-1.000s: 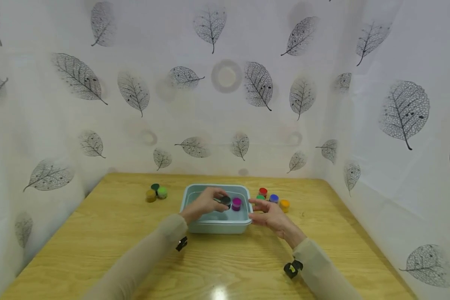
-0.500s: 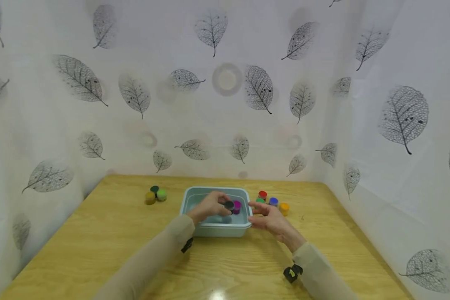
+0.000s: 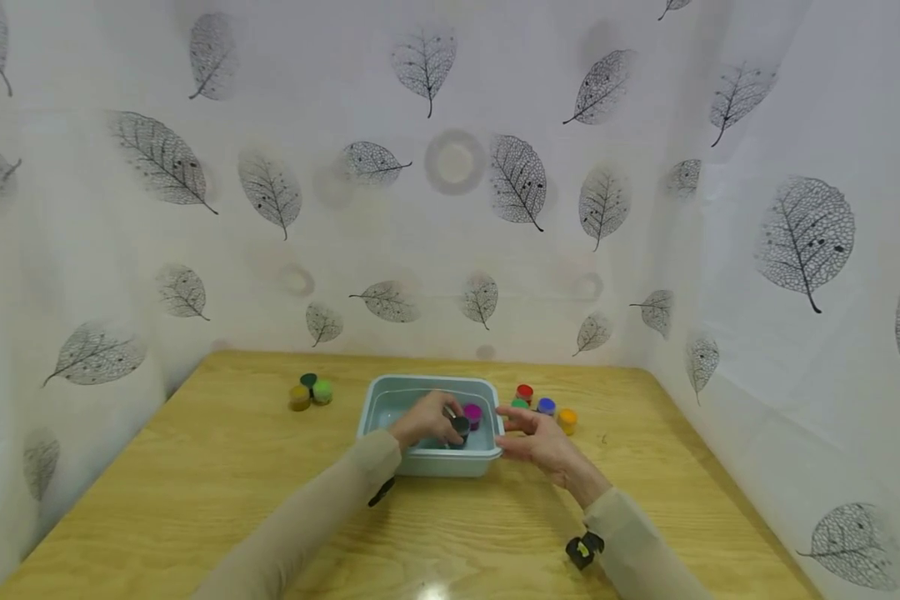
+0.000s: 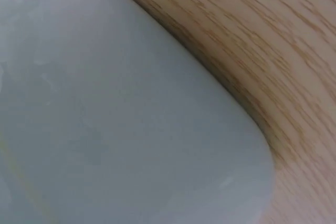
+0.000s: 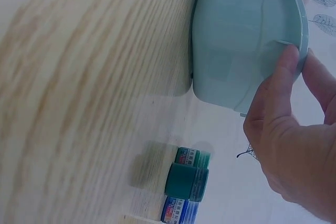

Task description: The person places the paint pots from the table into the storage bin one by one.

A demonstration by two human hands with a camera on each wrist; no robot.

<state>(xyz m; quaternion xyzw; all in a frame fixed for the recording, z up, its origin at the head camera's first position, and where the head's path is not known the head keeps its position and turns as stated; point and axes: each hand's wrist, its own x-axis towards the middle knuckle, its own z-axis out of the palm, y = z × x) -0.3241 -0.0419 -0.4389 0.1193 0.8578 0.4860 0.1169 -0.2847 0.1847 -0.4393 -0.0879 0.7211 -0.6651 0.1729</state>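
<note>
In the head view a light-blue plastic bin stands on the wooden table. My left hand reaches down inside it and holds a small black-lidded paint jar by its side. Close behind that jar, a purple paint jar stands on the bin floor. At the bin's right end, my right hand holds the rim between thumb and finger, as the right wrist view shows. The left wrist view has only the bin's outer wall and wood grain; the left fingers are out of it.
Several jars stand right of the bin: red, green, blue and orange. On the left are dark green, light green and ochre ones. A leaf-print curtain hangs behind the table.
My left hand has moved right and lower inside the bin, bringing the black-lidded paint jar down in front of the purple one. The right hand stays at the rim.
</note>
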